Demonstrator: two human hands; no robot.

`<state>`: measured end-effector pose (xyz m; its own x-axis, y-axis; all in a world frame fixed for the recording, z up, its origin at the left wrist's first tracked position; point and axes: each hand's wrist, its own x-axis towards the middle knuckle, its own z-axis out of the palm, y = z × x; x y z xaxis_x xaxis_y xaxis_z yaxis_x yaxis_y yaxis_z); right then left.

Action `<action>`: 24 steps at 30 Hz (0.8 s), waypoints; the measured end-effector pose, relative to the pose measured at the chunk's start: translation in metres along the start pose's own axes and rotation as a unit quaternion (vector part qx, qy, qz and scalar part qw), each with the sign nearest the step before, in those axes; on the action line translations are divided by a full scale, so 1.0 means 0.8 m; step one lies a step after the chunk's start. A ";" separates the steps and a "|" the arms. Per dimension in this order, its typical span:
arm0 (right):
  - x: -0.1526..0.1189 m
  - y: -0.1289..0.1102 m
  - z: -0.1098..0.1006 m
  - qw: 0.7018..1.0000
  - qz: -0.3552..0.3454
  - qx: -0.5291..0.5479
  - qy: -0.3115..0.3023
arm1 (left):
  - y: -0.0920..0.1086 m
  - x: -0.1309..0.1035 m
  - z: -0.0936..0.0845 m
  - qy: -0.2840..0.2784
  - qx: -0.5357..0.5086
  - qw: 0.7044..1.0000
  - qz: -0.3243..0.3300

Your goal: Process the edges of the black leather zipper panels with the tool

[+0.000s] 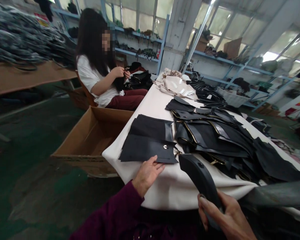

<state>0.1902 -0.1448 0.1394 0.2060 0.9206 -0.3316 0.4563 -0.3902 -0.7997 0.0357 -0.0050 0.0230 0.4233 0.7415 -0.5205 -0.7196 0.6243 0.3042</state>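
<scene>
My right hand (222, 210) is wrapped around the handle of a black curved handheld tool (200, 173) with a small raised spot near its far end. That end points toward a stack of black fabric panels (145, 146) at the table's left corner. The top panel carries a silver U-shaped metal fitting (165, 146), and a small metal clasp (176, 151) sits by its right edge. My left hand (148, 173) rests at the stack's front edge, thumb on the top panel and fingers stretched along the edge. Whether any fingertip goes under the panels is unclear.
Black bag pieces with gold zippers (215, 133) are heaped on the white-covered table (162, 190). Beige pieces (177, 86) lie farther back. An open cardboard box (82, 143) stands at the left, beside a seated person (100, 73) handling a small item. Blue shelves (140, 53) line the wall.
</scene>
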 end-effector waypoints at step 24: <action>0.053 0.037 -0.043 0.998 0.006 0.046 0.046 | 0.028 0.011 0.008 0.026 0.046 0.987 0.149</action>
<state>0.2423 -0.1177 0.1193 0.2919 0.9090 -0.2975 0.3734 -0.3947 -0.8395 0.0267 0.0171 0.0301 0.1693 0.8840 -0.4358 -0.7546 0.4007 0.5197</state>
